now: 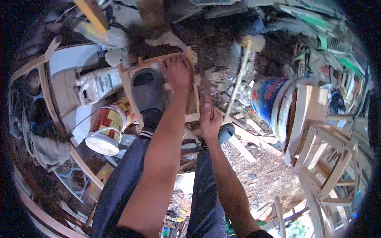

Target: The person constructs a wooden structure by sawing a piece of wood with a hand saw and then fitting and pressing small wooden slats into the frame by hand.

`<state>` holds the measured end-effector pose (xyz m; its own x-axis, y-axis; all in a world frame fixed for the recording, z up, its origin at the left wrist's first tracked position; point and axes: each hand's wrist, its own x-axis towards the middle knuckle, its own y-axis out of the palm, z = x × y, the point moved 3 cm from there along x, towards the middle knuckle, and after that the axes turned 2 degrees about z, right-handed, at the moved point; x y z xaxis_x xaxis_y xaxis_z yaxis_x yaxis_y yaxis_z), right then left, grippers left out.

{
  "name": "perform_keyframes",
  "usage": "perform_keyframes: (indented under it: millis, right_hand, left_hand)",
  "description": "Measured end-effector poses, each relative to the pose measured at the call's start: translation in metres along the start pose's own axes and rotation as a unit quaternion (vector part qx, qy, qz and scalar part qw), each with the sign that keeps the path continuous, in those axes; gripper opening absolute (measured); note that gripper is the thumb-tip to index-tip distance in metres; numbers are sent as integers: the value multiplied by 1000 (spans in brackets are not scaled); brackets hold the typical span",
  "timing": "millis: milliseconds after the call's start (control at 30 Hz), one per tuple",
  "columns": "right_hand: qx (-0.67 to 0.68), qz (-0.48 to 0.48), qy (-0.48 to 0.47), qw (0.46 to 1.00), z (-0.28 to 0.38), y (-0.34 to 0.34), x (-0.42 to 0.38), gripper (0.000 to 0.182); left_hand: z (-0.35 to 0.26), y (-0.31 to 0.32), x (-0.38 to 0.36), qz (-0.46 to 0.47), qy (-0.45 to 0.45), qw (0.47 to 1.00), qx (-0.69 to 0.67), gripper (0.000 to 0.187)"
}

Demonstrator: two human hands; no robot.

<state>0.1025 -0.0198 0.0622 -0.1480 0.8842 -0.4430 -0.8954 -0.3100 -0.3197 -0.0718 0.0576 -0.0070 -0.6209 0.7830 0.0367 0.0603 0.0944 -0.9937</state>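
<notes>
My left hand [178, 72] lies with fingers stretched out on the corner of a small wooden frame [194, 99], pressing on its boards. Beside that hand, my left foot in a grey clog [147, 89] rests on the same frame. My right hand [210, 122] is wrapped round a long dark tool [205, 93] with a brownish, narrow body. The tool stretches away from me along the frame's right side, and its far end blurs into the dark, so its exact kind cannot be made out. Another grey clog [226, 133] shows just past my right wrist.
To the left are a red and yellow bucket [105, 129] lying tilted and a white container [99, 87]. A blue and red bucket [270, 101] stands at the right, near stacked wooden frames [325, 158]. A light stick [240, 77] and wood scraps [242, 148] lie on the littered ground.
</notes>
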Motion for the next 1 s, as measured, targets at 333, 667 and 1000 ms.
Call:
perform_keyframes:
  millis: [333,667,1000]
  right_hand:
    - [-206,136,130,960,125,-124,-93,34]
    - [-143,93,210,963,170,-133,-74,48]
    - [-185,123,234,947,172,-84,-38,55]
  left_hand:
    - [-3,-18,6,-81,6,994,-76,31]
    - [0,-18,12,14,-12,999,-43,29]
    - [0,-13,12,21,1,998,-55,30]
